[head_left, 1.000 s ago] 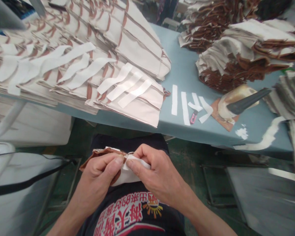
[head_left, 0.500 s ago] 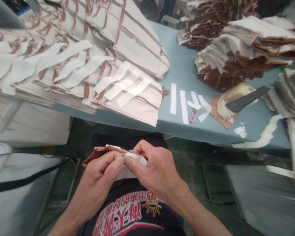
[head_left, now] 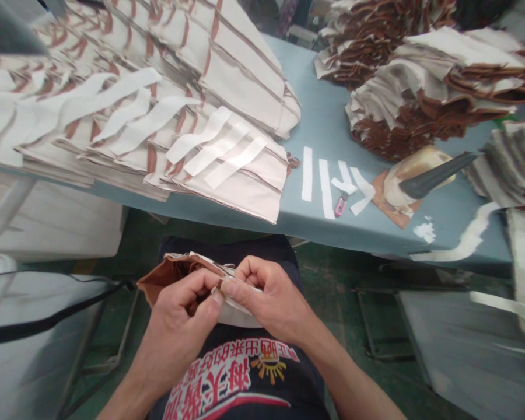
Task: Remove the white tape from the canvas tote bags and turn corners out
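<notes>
A small brown and off-white sewn piece (head_left: 157, 278), like an unfinished bag part, lies over my lap with its brown lining facing up on the left. My left hand (head_left: 181, 315) is closed, pinching the edge of this piece between thumb and forefinger. Close against it, my right hand (head_left: 266, 297) also pinches the same edge, its thumb and curled fingers meeting the left fingertips. Part of the off-white fabric hangs below both hands. The exact spot being gripped is mostly hidden by the fingers.
Rows of cream sewn pieces (head_left: 245, 192) with white strips on them cover the left of the blue table (head_left: 306, 224). Loose strips (head_left: 307, 175), a small pink tool (head_left: 341, 205) and a glue container with a black-handled brush (head_left: 424, 178) lie right. Brown-and-white stacks (head_left: 389, 116) stand behind.
The sewn piece has opened wider at the left, showing more brown lining. My left fingers have shifted slightly, and the white strip under my right hand is now mostly covered.
</notes>
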